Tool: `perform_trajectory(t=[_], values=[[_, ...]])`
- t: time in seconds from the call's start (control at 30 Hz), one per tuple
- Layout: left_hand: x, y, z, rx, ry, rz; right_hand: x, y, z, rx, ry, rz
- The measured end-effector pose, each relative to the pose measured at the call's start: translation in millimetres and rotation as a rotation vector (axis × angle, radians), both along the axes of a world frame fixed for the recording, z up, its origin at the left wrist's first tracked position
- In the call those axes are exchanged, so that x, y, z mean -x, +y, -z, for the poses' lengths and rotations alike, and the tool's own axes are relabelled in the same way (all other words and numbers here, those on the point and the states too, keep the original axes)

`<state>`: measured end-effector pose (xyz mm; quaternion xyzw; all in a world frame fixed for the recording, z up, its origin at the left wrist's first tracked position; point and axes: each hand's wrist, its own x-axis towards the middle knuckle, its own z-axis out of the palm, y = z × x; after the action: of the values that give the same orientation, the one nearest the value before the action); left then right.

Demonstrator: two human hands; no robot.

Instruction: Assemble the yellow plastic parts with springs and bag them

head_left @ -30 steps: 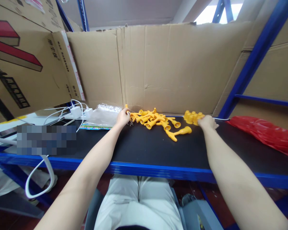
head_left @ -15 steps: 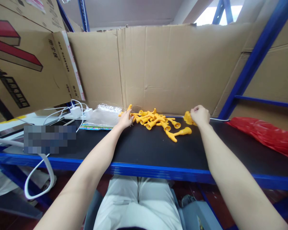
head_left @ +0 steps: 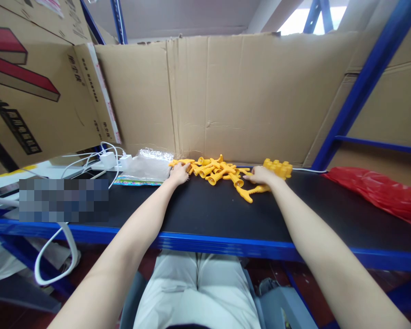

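Note:
A pile of small yellow trumpet-shaped plastic parts [head_left: 219, 170] lies at the back of the black shelf top [head_left: 205, 210]. My left hand [head_left: 178, 174] is at the pile's left end, its fingers curled onto a long yellow part [head_left: 182, 161]. My right hand [head_left: 262, 175] lies at the pile's right side with the fingers stretched out leftward. It rests over the wide end of a single yellow part [head_left: 245, 195]. Just behind that hand sits a cluster of yellow block-like pieces [head_left: 278, 167].
A clear plastic bag [head_left: 150, 164] lies left of the pile, with white chargers and cables [head_left: 110, 160] beyond it. A red plastic bag [head_left: 380, 192] is at the right. Cardboard sheets [head_left: 239, 96] wall the back and left. Blue rack posts [head_left: 359, 91] stand at the right.
My right hand has left the block cluster and moved left and down onto the single yellow part. My left hand has lowered slightly onto the pile's left end.

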<state>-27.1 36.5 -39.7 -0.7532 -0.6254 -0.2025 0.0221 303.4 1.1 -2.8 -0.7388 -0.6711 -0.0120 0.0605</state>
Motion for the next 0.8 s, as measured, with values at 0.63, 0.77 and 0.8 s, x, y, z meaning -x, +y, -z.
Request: perform_trajectory(t=[0.63, 0.77, 0.8], values=[[-17.5, -28.6, -24.9, -0.320, -0.104, 0.043, 13.4, -19.8, -26.5, -0.474, 0.008, 0.125], [-37.1, -55.1, -41.9, -0.471, -0.103, 0.256, 31.7, -27.5, -30.1, -0.599, -0.004, -0.273], [-42.3, -61.6, -44.7, -0.473, -0.092, 0.305, 37.5, -29.1, -29.9, -0.607, -0.009, -0.379]])
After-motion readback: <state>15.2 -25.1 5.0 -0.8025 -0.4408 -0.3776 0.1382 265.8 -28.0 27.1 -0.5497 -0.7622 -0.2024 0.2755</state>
